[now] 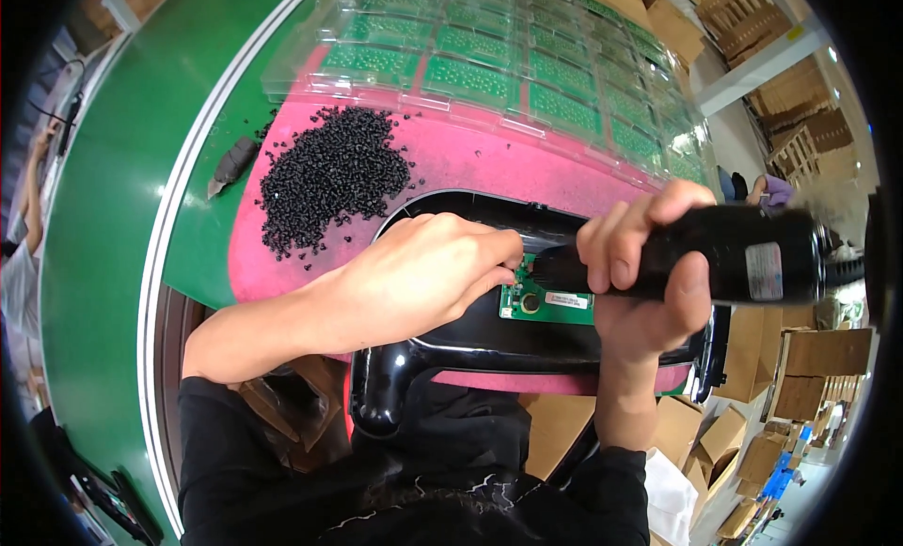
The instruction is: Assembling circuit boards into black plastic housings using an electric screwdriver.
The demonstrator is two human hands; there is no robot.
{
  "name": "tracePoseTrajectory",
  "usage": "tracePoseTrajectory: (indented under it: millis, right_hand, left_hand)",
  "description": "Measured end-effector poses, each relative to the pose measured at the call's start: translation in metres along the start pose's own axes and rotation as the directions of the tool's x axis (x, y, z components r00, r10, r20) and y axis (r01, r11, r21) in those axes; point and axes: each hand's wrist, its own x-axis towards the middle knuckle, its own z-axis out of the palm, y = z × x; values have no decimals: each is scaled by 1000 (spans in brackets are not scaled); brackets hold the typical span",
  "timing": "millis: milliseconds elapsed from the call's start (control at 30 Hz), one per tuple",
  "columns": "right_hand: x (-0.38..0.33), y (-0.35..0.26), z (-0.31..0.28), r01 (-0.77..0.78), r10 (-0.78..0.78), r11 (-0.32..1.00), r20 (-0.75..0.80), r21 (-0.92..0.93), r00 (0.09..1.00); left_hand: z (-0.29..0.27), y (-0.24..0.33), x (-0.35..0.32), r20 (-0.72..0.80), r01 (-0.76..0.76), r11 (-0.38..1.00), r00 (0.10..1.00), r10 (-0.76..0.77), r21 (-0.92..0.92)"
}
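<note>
head view: i'm gripping the black electric screwdriver (724, 254) in my right hand (649, 273), its long axis lying sideways, tip pointing left at the green circuit board (546, 303), where my left hand (423, 273) is pinching, fingers together, nearer.

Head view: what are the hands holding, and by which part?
Right hand grips a black power screwdriver around its barrel. Left hand rests fingertips at the green circuit board; no clear grasp.

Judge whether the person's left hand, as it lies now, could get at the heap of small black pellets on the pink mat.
Probably yes. The left hand rests on the glossy black plastic housing, and the heap of small black pellets lies just beyond it on the pink mat, with nothing between.
</note>
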Motion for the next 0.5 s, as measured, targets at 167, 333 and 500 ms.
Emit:
tracePoseTrajectory:
  millis: [167, 333, 500]
  right_hand:
    - [-6, -19, -13, 67, -75, 948, 14, 310, 997]
    - [-12, -32, -22, 122, -136, 908, 5, 401, 991]
    - [-14, -32, -19, 169, -163, 906, -48, 388, 985]
  left_hand:
    - [0, -6, 1, 20, -5, 997, 1000, 7, -76]
    - [-3, -2, 4, 45, -46, 970, 997, 58, -237]
    - [-1, -3, 4, -7, -78, 970, 997, 78, -230]
